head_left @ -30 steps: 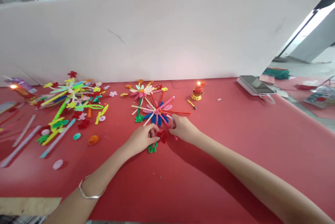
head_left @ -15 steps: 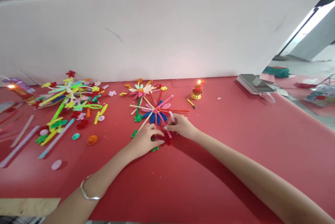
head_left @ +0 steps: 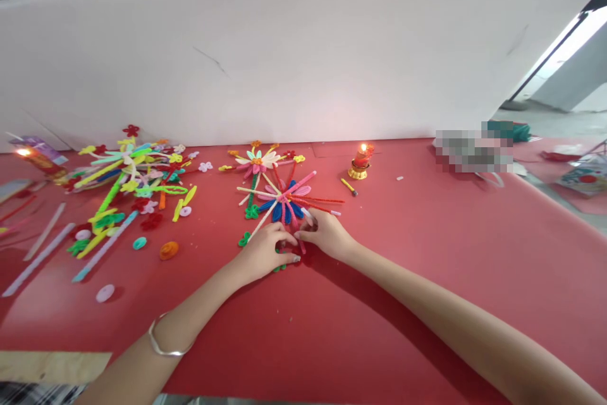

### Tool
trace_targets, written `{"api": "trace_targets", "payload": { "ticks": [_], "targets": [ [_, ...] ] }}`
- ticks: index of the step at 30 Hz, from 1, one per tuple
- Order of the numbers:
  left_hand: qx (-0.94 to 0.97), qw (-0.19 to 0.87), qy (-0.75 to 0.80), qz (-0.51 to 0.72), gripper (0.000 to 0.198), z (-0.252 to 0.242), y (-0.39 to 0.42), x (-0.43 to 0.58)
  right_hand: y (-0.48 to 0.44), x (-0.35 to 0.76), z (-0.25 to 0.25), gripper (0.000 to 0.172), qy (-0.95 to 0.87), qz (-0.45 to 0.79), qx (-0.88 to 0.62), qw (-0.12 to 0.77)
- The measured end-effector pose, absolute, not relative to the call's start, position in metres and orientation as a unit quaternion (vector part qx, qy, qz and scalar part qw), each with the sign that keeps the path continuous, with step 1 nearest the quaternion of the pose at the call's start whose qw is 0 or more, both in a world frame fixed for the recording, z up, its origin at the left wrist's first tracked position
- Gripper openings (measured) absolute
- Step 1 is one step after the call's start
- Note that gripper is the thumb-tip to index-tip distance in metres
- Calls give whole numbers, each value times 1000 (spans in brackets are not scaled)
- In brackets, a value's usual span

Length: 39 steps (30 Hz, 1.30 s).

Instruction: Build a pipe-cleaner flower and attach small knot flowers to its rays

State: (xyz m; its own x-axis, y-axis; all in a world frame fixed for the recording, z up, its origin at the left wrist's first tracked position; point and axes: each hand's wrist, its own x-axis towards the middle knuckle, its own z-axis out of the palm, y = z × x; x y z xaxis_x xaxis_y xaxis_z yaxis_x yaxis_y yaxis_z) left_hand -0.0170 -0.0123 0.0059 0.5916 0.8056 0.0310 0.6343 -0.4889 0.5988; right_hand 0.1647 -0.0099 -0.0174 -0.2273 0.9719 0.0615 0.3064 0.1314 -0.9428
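My left hand (head_left: pixel 264 253) and my right hand (head_left: pixel 326 233) meet at the middle of the red table (head_left: pixel 427 253), fingertips together. Both pinch a small red pipe-cleaner piece (head_left: pixel 298 254) that is mostly hidden under the fingers. A green looped piece (head_left: pixel 279 267) peeks out below my left hand. Just beyond the fingers lies a blue and pink pipe-cleaner flower (head_left: pixel 286 201) with long stems. A pink and white flower (head_left: pixel 257 164) lies behind it. A silver bangle (head_left: pixel 167 344) circles my left wrist.
A heap of coloured pipe-cleaner flowers and sticks (head_left: pixel 124 181) covers the left side. A lit red candle in a gold holder (head_left: pixel 359 163) stands behind my hands, a second lit candle (head_left: pixel 33 160) at far left. A white board (head_left: pixel 303 57) walls the back.
Both hands lowered the red piece onto the table and drew close together over it. A small green looped piece now lies to the left of my left hand.
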Motion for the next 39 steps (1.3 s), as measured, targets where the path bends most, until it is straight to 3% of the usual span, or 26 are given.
{"api": "trace_targets", "payload": {
  "ticks": [39],
  "targets": [
    [875, 228, 401, 146, 13, 5, -13, -18, -11, 168, -15, 27, -781, 269, -486, 287]
  ]
}}
